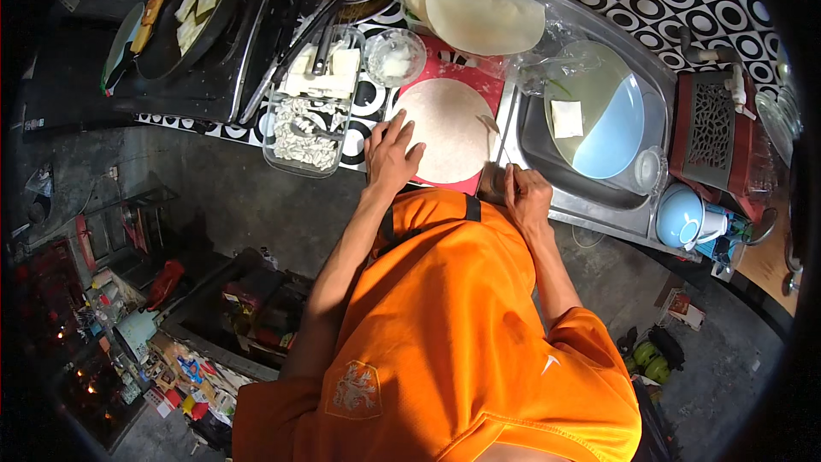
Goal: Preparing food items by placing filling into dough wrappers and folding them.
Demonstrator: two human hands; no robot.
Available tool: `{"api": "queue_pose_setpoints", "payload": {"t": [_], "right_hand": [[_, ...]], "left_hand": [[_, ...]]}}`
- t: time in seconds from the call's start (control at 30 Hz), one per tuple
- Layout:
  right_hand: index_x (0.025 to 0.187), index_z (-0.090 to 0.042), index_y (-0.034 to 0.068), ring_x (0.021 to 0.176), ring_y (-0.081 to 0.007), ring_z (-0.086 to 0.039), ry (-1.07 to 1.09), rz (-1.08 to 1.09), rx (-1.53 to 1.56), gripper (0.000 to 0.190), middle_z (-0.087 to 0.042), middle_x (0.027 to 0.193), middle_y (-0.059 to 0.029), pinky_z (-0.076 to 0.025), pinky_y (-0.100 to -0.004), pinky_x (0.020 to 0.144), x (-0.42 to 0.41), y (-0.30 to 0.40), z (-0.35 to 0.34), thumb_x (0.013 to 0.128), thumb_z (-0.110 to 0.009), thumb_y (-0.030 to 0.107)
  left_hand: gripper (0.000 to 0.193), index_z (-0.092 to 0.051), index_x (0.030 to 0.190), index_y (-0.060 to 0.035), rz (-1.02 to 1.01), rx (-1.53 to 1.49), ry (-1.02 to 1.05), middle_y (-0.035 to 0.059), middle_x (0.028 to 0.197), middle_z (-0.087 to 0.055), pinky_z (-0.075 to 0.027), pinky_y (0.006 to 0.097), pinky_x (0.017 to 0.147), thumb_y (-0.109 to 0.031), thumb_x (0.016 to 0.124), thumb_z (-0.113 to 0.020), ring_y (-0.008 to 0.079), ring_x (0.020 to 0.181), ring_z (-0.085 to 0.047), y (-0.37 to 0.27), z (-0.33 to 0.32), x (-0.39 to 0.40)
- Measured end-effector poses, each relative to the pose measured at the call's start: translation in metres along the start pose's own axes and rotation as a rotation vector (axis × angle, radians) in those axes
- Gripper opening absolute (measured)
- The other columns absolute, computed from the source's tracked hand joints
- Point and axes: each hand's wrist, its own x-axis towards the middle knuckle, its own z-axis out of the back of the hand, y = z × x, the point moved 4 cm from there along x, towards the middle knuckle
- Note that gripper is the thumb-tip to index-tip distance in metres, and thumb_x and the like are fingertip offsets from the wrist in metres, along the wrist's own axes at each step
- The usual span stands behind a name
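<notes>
A round pale dough wrapper [442, 131] lies flat on a red board [484, 77]. My left hand [392, 157] rests at its left edge, fingers spread, holding nothing. Beside the board's lower right corner is my right hand [527, 196] with curled fingers; whether it holds anything is hidden. To the left stands a glass container [269, 157] with white slabs at the back and a crumbly white filling [301, 141] with a spoon in front. A small glass bowl [417, 45] of white paste sits behind the wrapper. More round wrappers [484, 6] lie on plastic film at the back.
On the right, a plate [606, 154] with one folded white parcel [567, 119] sits over the steel sink [535, 135]. A frying pan [224, 19] with pale and browned parcels is on the stove at upper left. Black tongs [301, 42] lean over the container; blue bowls [678, 215] are at right.
</notes>
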Motion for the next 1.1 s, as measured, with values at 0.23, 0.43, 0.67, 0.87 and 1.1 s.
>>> {"api": "queue_pose_setpoints", "payload": {"t": [0.23,0.43,0.67,0.87,1.1], "right_hand": [[0.073,-0.064,0.0,0.051,-0.0267,-0.054,0.082,0.003,-0.046,0.011,-0.055,0.057,-0.0132,-0.044,-0.0362,0.048,-0.009,-0.004,0.004,0.082,-0.063,0.007],[0.078,-0.066,0.001,0.051,-0.0257,-0.054,0.103,0.036,-0.025,0.007,-0.054,0.055,-0.0111,-0.044,-0.0357,0.047,-0.019,-0.008,0.007,0.081,-0.064,0.007],[0.082,-0.067,0.001,0.051,-0.0238,-0.054,0.117,0.028,-0.023,0.006,-0.054,0.056,-0.0097,-0.044,-0.0348,0.047,-0.029,-0.014,0.005,0.08,-0.066,0.006],[0.085,-0.067,0.002,0.053,-0.0235,-0.054,0.139,0.018,-0.039,0.008,-0.055,0.058,-0.0089,-0.045,-0.0348,0.048,-0.038,-0.009,0.008,0.078,-0.067,0.006],[0.091,-0.067,0.002,0.054,-0.0235,-0.054,0.174,0.027,-0.036,0.014,-0.055,0.059,-0.0084,-0.046,-0.0351,0.048,-0.049,-0.009,0.004,0.078,-0.067,0.007]], "left_hand": [[0.043,-0.063,0.116,-0.0059,0.005,0.0,0.036,0.0023,0.142,-0.042,-0.035,0.0432,0.095,-0.031,0.081,-0.064,0.0252,0.116,-0.042,0.001,-0.001,-0.001],[0.059,-0.057,0.124,-0.0064,0.012,0.001,0.139,0.0033,0.146,-0.035,-0.032,0.0455,0.097,-0.037,0.075,-0.068,0.0277,0.121,-0.037,-0.002,0.004,-0.002],[0.069,-0.05,0.131,-0.0069,0.012,-0.014,0.211,0.004,0.149,-0.029,-0.029,0.0467,0.1,-0.04,0.073,-0.069,0.032,0.126,-0.033,0.001,0.0,-0.003],[0.069,-0.047,0.133,-0.005,-0.025,-0.014,0.164,0.0069,0.151,-0.024,-0.024,0.0482,0.104,-0.04,0.077,-0.067,0.0344,0.132,-0.027,0.001,-0.004,-0.01],[0.067,-0.043,0.134,-0.0007,-0.056,0.002,0.133,0.0148,0.151,-0.021,-0.022,0.0492,0.107,-0.04,0.084,-0.061,0.036,0.139,-0.019,-0.001,-0.01,-0.017]]}}
